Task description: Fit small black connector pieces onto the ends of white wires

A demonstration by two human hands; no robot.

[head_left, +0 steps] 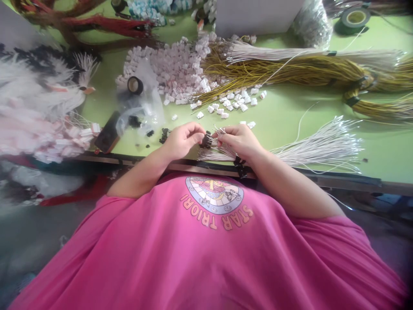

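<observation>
Close to the table's front edge, my left hand (185, 140) pinches a small black connector housing (206, 140) between thumb and fingers. Just to its right, my right hand (238, 140) is closed on several thin white wires (220, 130) whose metal tips point toward the housing. Whether any wire sits inside the housing is too small to tell. Below and right of my hands lies a bundle of white wires (319, 144), its ends fanned out to the right. A few more black connectors (164, 135) rest left of my left hand.
Beyond my hands spreads a heap of white connectors (174, 64). Yellow wire bundles (300, 73) run along the right, with a roll of green tape (355, 18) behind. A black tape roll (134, 85) stands on a plastic bag (146, 94). White wired connectors (38, 116) pile up at left.
</observation>
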